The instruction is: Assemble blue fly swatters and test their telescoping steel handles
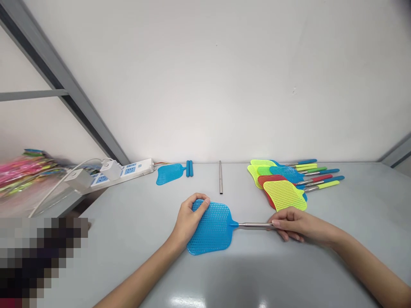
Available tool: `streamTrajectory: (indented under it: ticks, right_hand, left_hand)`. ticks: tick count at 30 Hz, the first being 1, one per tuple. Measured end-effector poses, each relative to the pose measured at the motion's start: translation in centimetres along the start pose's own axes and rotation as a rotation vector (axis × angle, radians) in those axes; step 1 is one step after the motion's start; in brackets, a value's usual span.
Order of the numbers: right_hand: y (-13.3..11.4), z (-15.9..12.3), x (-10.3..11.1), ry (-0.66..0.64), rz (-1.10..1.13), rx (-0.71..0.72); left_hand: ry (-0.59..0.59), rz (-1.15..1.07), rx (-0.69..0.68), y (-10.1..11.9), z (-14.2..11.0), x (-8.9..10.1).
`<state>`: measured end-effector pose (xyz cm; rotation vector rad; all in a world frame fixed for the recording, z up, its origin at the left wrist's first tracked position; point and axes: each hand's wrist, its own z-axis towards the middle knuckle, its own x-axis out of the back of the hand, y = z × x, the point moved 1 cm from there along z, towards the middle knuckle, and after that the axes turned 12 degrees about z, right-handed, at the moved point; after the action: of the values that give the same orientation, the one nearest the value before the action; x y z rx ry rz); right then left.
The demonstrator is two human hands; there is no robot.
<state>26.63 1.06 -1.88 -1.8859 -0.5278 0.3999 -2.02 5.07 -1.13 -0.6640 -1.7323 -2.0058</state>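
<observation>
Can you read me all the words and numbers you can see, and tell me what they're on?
There are no words or numbers I can read.
Power strip: any markings are too small to read.
Shiny packets on the left: too blurred to read.
Nearest blue fly swatter: I see no writing.
Loose metal tube: I see none.

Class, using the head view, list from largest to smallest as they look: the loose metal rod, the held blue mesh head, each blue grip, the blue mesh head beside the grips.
1. Held blue mesh head (nearness may enlarge it)
2. Rear blue mesh head
3. Loose metal rod
4. Two blue grips: alike, so unranked
</observation>
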Motion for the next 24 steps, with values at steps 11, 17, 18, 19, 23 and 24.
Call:
streamTrajectory:
  ticks: [11,17,18,19,23,24]
  right_hand:
    - [-0.44,-0.11,-0.15,0.001,-0.005,-0.001]
    - [-0.41,-0.11,-0.12,0.004,-0.027,0.008]
    - [-0.39,-0.09,-0.11,0.007,-0.023,0.002]
    - [-0.36,-0.07,-0.1,0.01,-0.016,-0.007]
    - [-0.38,-0.04,-0.09,0.01,-0.018,-0.013]
    - [-0.41,-0.06,-0.1,0.01,-0.025,-0.006]
  left_hand:
    - [0.013,0.011,0.001,0.06,0.09,0.05]
    - [0.032,0.041,-0.04,0.1,0.03,-0.04]
    - [0.026,0.052,-0.042,0.08,0.03,-0.07]
    - [0.017,0.068,-0.043,0.06,0.03,-0.1]
    - [0.024,0.193,-0.114,-0.02,0.03,-0.07]
    - [0.025,0.24,-0.163,-0.01,0.02,-0.03]
